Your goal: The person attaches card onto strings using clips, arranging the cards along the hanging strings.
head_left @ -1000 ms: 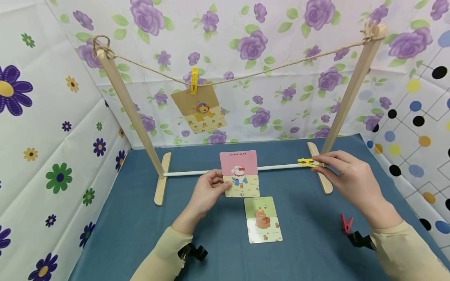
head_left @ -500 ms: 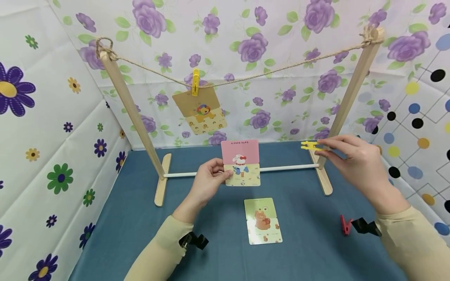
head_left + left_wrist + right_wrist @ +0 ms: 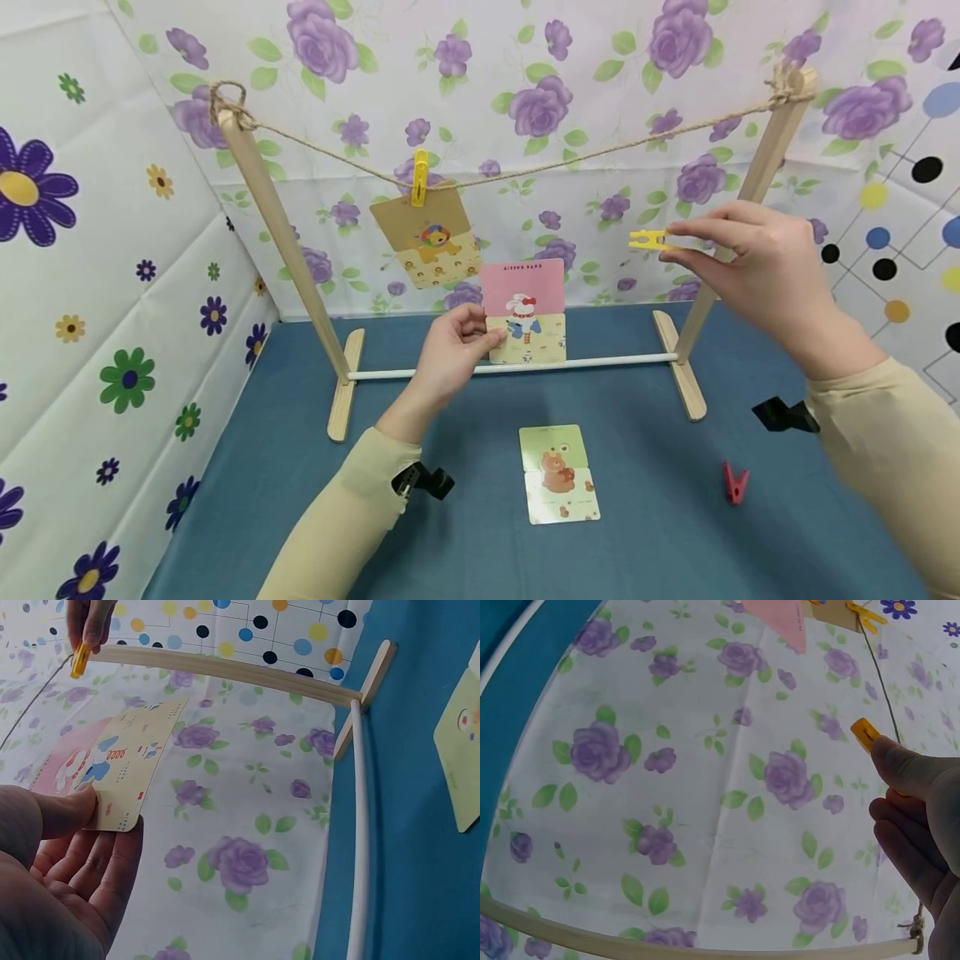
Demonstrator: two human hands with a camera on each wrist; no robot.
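My left hand (image 3: pixel 456 348) pinches a pink and yellow rabbit card (image 3: pixel 525 312) by its left edge, thumb on the front. The card is upright below the rope (image 3: pixel 600 153) and overlaps the white rod in the head view. Up at the right, my right hand (image 3: pixel 757 275) pinches a yellow clothespin (image 3: pixel 648 240) between thumb and fingers, its jaw end pointing left. In the right wrist view, part of that clothespin (image 3: pixel 865 733) sticks out past the thumb. A brown lion card (image 3: pixel 429 237) hangs from the rope under another yellow clothespin (image 3: pixel 419 177).
Two wooden posts (image 3: pixel 273 217) carry the sagging rope, joined low down by a white rod (image 3: pixel 630 361). On the blue cloth (image 3: pixel 450 533) lie a green and white bear card (image 3: pixel 559 473) and a red clothespin (image 3: pixel 735 483). Flowered cloth (image 3: pixel 585 50) hangs behind.
Both hands have risen. The left lifted the rabbit card and moved slightly right; the right raised the yellow clothespin from beside the white rod toward the rope's height.
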